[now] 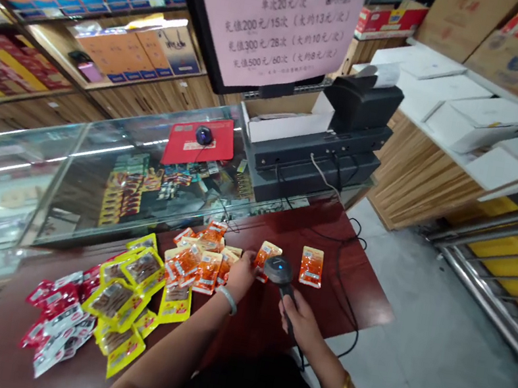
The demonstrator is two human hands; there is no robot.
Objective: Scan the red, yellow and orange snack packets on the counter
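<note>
My right hand (300, 322) is wrapped round the handle of a black barcode scanner (280, 272), a small blue light showing on its head. With closed fingers, my left hand (242, 278) grips the left edge of an orange snack packet (269, 251), which the scanner head partly covers. To the right, another orange snack packet (311, 267) lies by itself on the dark red tabletop (260, 328). A pile of orange packets (197, 260) sits just left of my left hand. Beyond it are yellow packets (125, 297), then red and white packets (65, 313).
A glass display counter (91, 178) borders the table, bearing a red mat (178, 143) and a mouse (203, 136). Behind stand a monitor back with a pink notice (276, 36) and a receipt printer (363, 102). A black cable (343, 282) trails over the table's right side.
</note>
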